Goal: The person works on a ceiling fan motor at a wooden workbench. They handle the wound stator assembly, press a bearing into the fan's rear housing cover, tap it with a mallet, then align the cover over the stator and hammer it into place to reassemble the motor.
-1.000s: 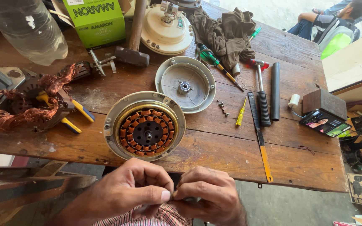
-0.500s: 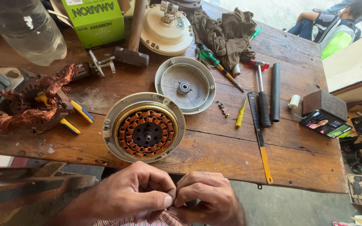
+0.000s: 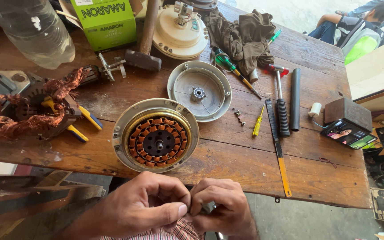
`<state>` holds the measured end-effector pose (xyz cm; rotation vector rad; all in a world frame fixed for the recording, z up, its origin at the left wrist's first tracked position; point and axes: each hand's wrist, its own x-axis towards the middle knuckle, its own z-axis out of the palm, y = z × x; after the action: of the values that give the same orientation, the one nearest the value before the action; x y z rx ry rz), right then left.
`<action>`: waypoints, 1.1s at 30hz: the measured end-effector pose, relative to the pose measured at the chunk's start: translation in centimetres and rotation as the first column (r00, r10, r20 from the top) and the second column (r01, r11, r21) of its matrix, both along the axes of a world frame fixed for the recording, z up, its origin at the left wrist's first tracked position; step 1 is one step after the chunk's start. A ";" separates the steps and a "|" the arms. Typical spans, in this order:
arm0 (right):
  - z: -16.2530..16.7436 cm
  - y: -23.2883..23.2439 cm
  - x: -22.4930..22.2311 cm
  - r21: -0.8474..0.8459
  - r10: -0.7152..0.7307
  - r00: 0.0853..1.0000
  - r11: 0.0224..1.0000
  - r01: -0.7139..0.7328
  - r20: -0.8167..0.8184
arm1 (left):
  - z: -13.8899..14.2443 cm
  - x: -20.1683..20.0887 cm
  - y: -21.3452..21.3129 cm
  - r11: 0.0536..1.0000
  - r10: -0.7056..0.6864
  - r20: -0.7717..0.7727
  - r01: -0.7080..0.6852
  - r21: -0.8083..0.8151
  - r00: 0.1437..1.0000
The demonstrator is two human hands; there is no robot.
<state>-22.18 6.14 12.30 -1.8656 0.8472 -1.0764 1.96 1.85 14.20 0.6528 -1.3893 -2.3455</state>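
Observation:
Below the table's near edge, my left hand (image 3: 145, 206) and my right hand (image 3: 223, 209) meet fingertip to fingertip. Both pinch something too small to make out, over striped cloth on my lap. Just beyond them on the wooden table (image 3: 245, 169) lies a round fan motor (image 3: 156, 141) with copper windings in a cream and metal shell. Its round cover plate (image 3: 199, 91), with a bearing at the centre, lies behind it. A few small screws (image 3: 238, 115) lie to the right of the plate.
Right of the motor lie a yellow screwdriver (image 3: 258, 121), a saw blade (image 3: 277, 146), a black-handled hammer (image 3: 281, 111), a black tube (image 3: 294, 98) and a phone (image 3: 347, 133). At left are tangled copper wire (image 3: 23, 115) and pliers (image 3: 83, 122). A person (image 3: 356, 26) sits at far right.
My fingers have shifted slightly against each other while staying pinched together. Nothing on the table has moved.

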 end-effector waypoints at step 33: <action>1.4 0.2 1.2 -0.176 -0.023 0.997 0.984 0.009 -0.077 | 0.8 1.4 0.2 0.997 0.006 0.024 -0.004 -0.081 1.000</action>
<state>-20.98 6.37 13.68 -2.0628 0.8363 -1.1248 3.33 2.07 15.00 0.6632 -1.4832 -2.2706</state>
